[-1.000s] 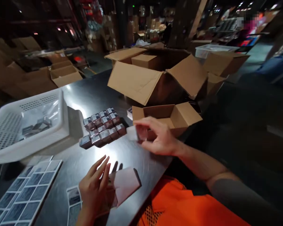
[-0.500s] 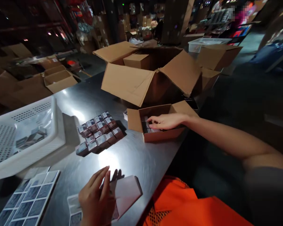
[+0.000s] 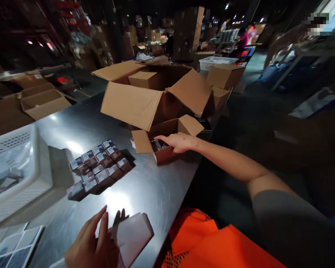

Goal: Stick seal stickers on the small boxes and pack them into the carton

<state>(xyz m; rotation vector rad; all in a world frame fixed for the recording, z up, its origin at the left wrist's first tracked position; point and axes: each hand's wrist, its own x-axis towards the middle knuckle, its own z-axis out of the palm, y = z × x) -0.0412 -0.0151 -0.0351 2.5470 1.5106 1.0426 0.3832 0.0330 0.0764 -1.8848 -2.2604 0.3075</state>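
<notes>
Right hand (image 3: 181, 143) over small carton (image 3: 167, 156), packs (image 3: 159, 146) right under its fingertips, can't tell if gripping; left hand (image 3: 89, 240), loose-fingered, well apart beside white packet (image 3: 134, 235).

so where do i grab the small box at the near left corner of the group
I'd pinch the small box by its near and far sides, left hand coming from the near left. Its near and left faces are exposed and the far side looks at least partly free, while the neighbouring box crowds its right, leaving little finger room there.
</notes>
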